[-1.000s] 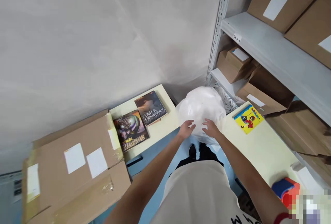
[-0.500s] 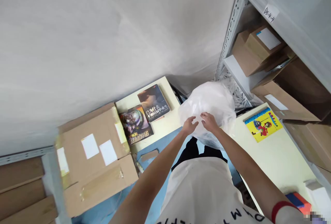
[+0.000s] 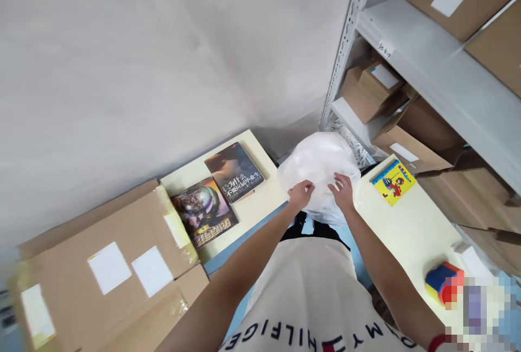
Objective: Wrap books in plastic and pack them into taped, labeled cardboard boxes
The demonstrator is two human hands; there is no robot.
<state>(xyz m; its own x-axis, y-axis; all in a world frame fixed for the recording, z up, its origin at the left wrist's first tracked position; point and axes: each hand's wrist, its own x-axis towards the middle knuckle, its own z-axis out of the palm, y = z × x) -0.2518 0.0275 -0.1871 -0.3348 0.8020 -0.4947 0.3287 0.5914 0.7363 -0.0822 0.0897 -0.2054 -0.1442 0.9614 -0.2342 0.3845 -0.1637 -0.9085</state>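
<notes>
A puffed-up, translucent white plastic bag [image 3: 315, 157] bulges in front of my body, between two pale tabletops. My left hand [image 3: 300, 194] is at the bag's near left side, its fingers curled and pinching the thin plastic. To its right, my right hand [image 3: 343, 192] grips the near side of the bag between thumb and bent fingers. A small gap of plastic shows between both hands. What lies inside the bag cannot be made out.
Two dark-covered books [image 3: 235, 172] lie on the left table beside a large cardboard box [image 3: 122, 270]. A yellow picture book [image 3: 393, 183] and a red, blue and yellow object [image 3: 443, 281] are on the right table. A metal shelf [image 3: 431, 43] holds several cartons at the right.
The camera view has shifted, bringing more of the shelf and the box into sight. My hands have moved slightly apart on the bag.
</notes>
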